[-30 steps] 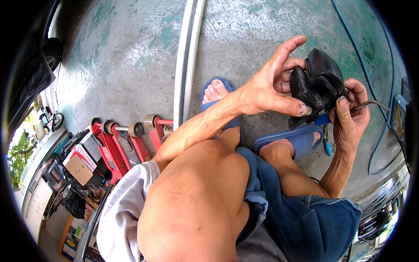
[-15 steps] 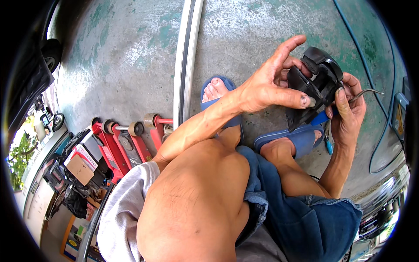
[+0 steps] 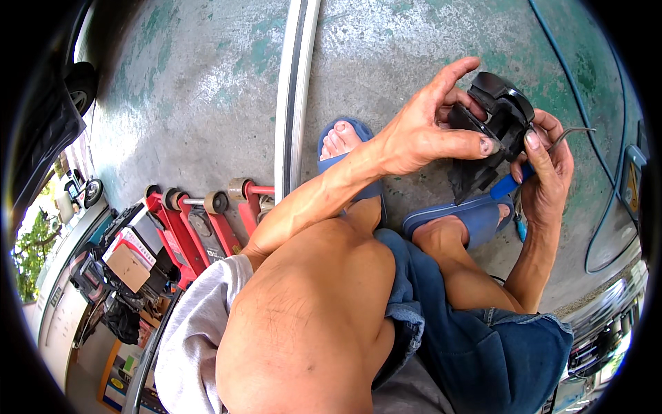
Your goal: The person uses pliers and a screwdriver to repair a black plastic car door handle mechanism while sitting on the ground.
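Note:
A black moulded plastic part (image 3: 509, 103), with a curved upper end and a pointed lower end, is held above the floor over my right foot. My left hand (image 3: 434, 134) grips it from the left: the thumb lies across its front, the index finger sticks out, and other fingers go behind it. My right hand (image 3: 548, 165) is closed around a blue-handled tool (image 3: 507, 186) whose thin, bent metal rod sticks out past the fingers to the right. The right thumb tip rests at the part's right edge. What the rod joins inside the hand is hidden.
A blue slipper (image 3: 458, 219) is on each foot. A light-blue-handled tool (image 3: 520, 229) lies beside the right one. Metal edging (image 3: 296, 96) crosses the worn floor. A red floor jack (image 3: 186, 241) stands left, a blue hose (image 3: 569, 83) runs right, and a tyre (image 3: 81, 86) shows far left.
The black part has shifted slightly left and tilted. My right hand has moved a little left with the tool, and more of its blue handle shows.

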A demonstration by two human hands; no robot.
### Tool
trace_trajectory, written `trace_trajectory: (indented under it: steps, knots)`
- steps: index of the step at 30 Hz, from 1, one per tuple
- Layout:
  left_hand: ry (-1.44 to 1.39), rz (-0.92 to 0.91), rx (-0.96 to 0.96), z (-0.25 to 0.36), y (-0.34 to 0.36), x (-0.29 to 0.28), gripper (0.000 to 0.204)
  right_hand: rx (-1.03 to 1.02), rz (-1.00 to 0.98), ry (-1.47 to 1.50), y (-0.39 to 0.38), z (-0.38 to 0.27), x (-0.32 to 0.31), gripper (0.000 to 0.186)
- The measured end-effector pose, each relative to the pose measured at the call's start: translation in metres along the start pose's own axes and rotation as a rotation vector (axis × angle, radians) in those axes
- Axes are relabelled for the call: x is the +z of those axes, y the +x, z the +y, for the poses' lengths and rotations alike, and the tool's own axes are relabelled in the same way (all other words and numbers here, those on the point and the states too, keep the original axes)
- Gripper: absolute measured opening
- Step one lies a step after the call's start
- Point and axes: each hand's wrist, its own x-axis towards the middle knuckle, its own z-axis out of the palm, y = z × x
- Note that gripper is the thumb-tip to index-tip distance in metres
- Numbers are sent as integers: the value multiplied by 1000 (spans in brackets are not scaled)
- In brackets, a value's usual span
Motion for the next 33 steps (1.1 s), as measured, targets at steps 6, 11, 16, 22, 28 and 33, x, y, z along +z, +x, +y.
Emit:
trace_trajectory:
  steps: [6,11,16,22,28,33]
  knots:
    - [133,80,1,-3,1,-3,98,23,-12,-110,2,-5,1,50]
    - [188,144,-29,-7,1,0,106,-356,19,-672,3,-15,12,59]
    - [335,127,-54,-3,-2,11,111,-494,-23,-890,10,-20,21,55]
    - [523,90,-45,1,-2,15,110,-561,0,-926,12,-7,19,48]
    - [443,90,-89,-1,-3,17,107,-506,124,-957,4,-2,23,40]
    - [478,69,-118,-4,-5,18,101,-581,133,-926,4,10,16,41]
